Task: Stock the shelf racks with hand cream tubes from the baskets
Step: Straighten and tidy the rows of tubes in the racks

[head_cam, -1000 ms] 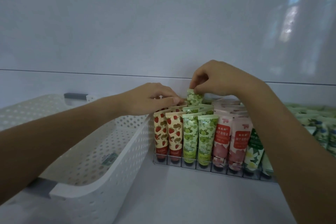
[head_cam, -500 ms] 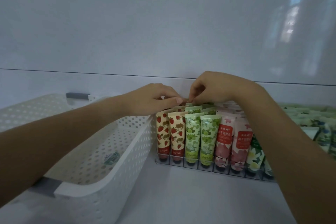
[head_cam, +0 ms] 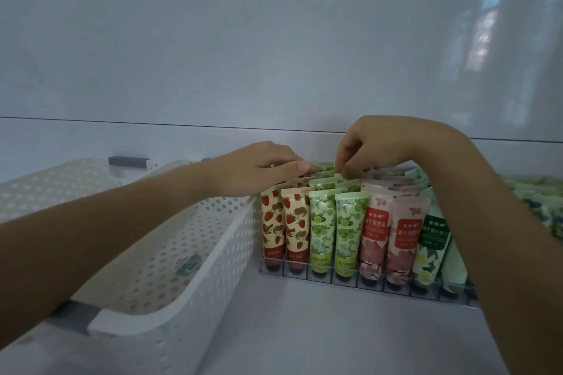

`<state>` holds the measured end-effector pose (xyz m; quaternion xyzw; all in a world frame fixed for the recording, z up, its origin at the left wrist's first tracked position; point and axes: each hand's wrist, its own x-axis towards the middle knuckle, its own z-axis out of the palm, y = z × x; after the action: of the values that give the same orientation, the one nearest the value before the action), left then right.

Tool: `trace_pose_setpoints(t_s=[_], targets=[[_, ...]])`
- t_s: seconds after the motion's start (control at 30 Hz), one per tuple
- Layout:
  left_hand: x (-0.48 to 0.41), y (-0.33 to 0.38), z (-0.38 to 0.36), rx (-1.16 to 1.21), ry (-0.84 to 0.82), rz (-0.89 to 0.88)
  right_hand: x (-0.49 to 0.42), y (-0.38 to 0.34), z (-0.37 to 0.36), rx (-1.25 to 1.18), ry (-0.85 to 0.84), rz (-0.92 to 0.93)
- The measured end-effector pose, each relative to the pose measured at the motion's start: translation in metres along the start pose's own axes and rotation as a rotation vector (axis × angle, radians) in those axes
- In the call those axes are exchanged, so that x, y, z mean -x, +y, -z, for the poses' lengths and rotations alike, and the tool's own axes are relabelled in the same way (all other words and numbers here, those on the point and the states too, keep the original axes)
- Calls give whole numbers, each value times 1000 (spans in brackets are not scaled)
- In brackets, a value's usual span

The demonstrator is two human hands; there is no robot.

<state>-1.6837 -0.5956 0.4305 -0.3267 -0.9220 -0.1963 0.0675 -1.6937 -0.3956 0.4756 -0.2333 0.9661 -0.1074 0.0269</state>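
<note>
Green-printed hand cream tube (head_cam: 338,176), centre frame, rear of rack (head_cam: 344,278): I am seating it straight down, right hand (head_cam: 393,146) fingers pinching its crimp, left hand (head_cam: 259,169) fingers relaxed, bracing strawberry tubes (head_cam: 286,222) aside.

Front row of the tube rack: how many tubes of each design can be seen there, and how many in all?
Strawberry tubes: 2
Green grape tubes: 2
Pink flower tubes: 2
White flower tube with dark green label: 1
Pale tube at the right end, partly hidden: 1
Total: 8
</note>
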Motion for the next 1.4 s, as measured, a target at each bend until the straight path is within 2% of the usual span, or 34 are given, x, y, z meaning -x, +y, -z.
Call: trace_pose_setpoints(t_s=[0.13, 0.3, 0.57, 0.87, 1.0, 1.2, 1.4], targets=[[-1, 0, 0, -5, -5, -11, 2, -2, 2, -21, 76, 47], [-1, 0, 0, -8, -2, 3, 2, -4, 0, 12, -2, 4], [-1, 1, -2, 3, 5, 5, -2, -2, -3, -33, 42, 40], [-4, -1, 0, -32, -14, -73, -4, -5, -6, 31, 8, 30], [-7, 4, 12, -14, -23, 24, -3, -1, -2, -21, 52, 52], [-17, -7, 40, -187, 97, 151, -13, -5, -3, -145, 348, 183], [-22, -12, 29, -242, 52, 192, -27, -23, -25, -54, 240, 163]])
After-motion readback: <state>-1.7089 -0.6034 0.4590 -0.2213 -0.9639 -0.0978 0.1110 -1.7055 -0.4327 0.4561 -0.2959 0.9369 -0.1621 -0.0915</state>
